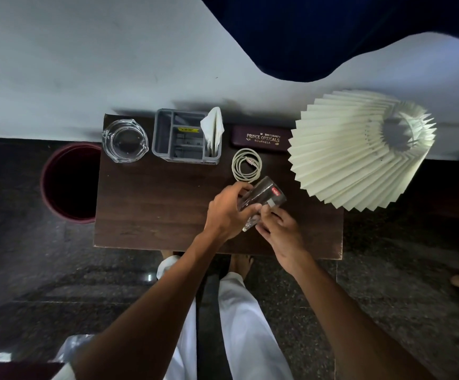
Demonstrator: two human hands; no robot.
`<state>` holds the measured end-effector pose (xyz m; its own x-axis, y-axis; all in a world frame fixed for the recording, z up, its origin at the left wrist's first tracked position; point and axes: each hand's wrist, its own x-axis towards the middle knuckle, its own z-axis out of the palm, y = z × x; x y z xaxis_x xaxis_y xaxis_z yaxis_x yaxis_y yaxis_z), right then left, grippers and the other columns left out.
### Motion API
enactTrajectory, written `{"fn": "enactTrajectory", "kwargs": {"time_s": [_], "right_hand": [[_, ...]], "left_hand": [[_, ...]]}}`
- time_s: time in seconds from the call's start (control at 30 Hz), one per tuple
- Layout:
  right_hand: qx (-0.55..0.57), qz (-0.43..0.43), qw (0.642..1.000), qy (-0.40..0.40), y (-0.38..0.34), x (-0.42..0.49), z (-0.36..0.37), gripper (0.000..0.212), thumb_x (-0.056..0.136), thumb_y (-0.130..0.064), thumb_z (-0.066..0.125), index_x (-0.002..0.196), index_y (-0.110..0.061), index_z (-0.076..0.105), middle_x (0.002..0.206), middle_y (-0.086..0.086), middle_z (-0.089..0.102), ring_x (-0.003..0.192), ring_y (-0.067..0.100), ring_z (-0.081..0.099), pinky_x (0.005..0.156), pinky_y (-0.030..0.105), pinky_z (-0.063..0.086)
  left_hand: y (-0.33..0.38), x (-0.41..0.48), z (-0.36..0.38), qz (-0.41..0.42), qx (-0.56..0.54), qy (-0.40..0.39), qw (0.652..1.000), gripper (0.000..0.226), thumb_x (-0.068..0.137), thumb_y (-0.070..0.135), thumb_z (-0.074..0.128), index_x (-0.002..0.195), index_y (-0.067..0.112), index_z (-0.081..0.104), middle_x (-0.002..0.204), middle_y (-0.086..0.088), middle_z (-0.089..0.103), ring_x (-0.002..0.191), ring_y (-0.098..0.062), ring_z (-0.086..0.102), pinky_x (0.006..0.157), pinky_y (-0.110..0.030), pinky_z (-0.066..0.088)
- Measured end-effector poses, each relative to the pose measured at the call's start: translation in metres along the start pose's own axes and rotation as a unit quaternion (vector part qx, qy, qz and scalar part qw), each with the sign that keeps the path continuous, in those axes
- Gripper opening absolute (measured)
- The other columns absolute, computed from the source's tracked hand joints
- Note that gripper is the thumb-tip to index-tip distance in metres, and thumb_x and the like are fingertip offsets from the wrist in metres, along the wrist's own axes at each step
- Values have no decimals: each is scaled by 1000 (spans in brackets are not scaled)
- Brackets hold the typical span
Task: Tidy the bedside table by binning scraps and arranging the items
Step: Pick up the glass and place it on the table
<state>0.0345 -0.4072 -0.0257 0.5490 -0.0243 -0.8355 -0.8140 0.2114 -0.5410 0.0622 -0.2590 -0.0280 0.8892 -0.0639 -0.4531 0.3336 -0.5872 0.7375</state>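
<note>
- Head view showed the clear tumbler [270, 194] tilted over the table [151, 204], near the lampshade [360, 152], at its lower left.
- Left hand [227, 212] gripped the tumbler, fingers curled round its middle and hiding much of it.
- Right hand [281, 231] met the tumbler's near end with curled fingers; whether they gripped it could not be told.
- Cable coil [246, 165] lay just left of the lampshade.

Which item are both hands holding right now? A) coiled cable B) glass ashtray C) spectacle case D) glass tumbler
D: the left hand and right hand both grip the clear glass tumbler with the red sticker, tilted on its side over the bedside table.
</note>
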Motion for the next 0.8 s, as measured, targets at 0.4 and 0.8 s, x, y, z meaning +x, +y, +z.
{"fn": "enactTrajectory", "kwargs": {"time_s": [0.4, 0.8], "right_hand": [[-110, -76, 990, -40, -10, -44, 7, 65, 67, -8, 87, 122, -16, 53, 120, 0, 70, 113, 11, 67, 84, 26, 58], [-198, -195, 958, -76, -15, -81, 107, 77, 67, 3, 85, 132, -22, 53, 126, -6, 64, 119, 7, 61, 98, 32, 56]], "left_hand": [[-19, -61, -24, 24, -236, 11, 971, 58, 79, 16, 82, 133, 20, 60, 130, 0, 62, 122, -17, 64, 99, -44, 57], [-17, -109, -115, -68, -382, 117, 914, 24, 96, 35, 62, 114, 20, 71, 113, -2, 76, 109, -19, 71, 98, -40, 55]]}}
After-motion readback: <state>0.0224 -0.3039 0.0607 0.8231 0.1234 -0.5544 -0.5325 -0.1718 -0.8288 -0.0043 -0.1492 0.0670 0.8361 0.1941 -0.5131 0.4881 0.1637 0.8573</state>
